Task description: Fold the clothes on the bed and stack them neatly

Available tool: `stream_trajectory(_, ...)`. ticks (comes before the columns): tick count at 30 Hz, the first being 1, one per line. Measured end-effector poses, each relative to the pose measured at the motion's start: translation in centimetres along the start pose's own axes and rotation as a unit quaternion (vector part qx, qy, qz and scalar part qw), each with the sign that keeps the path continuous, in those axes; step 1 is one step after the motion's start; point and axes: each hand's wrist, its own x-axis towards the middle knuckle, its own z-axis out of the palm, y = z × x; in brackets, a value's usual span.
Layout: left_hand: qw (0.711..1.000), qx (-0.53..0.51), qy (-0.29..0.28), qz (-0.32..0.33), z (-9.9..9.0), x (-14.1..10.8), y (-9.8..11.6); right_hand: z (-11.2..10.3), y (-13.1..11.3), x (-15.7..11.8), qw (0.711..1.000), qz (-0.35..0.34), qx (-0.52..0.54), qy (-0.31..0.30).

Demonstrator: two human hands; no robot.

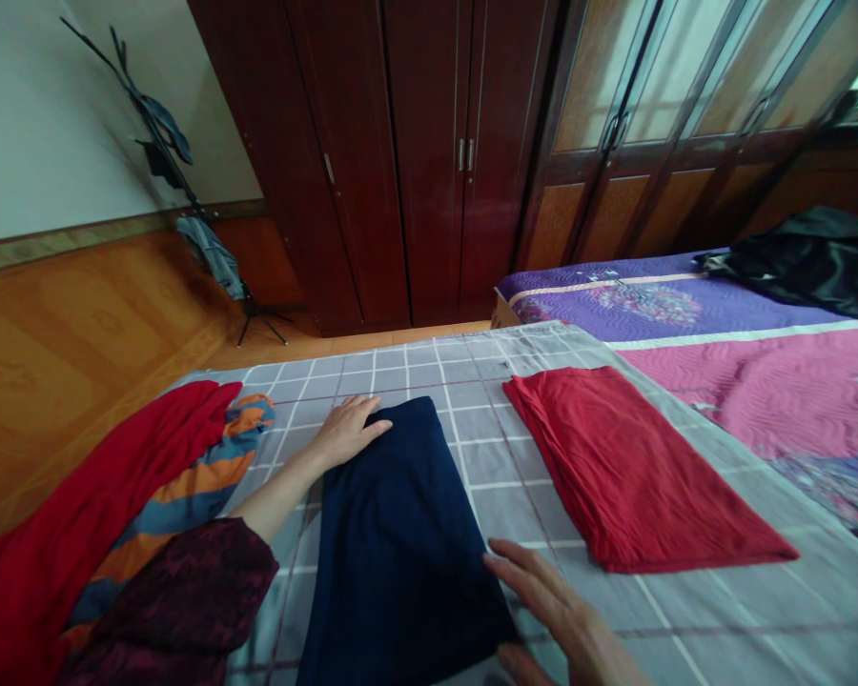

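Observation:
A folded navy blue garment [407,534] lies lengthwise on the grey checked bedsheet [486,457]. My left hand [349,431] rests flat at its far left corner, fingers stretched out. By the near right edge of the navy cloth is my right hand [554,619], its fingers apart; the fingertips are at the edge, and whether they touch it I cannot tell. To the right a folded red garment [636,467] lies flat on the sheet.
At the left lie a loose red cloth [114,486] and an orange and blue striped one [186,491]. Beyond the bed stand a dark red wardrobe [429,162] and a coat stand [164,152]. A purple and pink bedspread [750,381] adjoins at right, with a black garment [815,262] on it.

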Motion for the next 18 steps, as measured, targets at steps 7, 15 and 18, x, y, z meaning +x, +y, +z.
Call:
stream_trajectory(7, 0.997, -0.042, -0.060, -0.026, -1.0, 2.3, 0.2, -1.2, -0.8, 3.4, 0.914, 0.319, 0.244, -0.067)
stream_trajectory(15, 0.991, -0.086, -0.100, -0.001, -1.1, 2.5, 0.5, -1.6, -2.6, 5.9, 0.758, 0.466, 0.413, -0.195)
stream_trajectory(18, 0.990, -0.100, -0.096, 0.005, -1.0, 2.2, 0.8, -1.9, -3.4, 6.9, 0.729, 0.467, 0.426, -0.262)
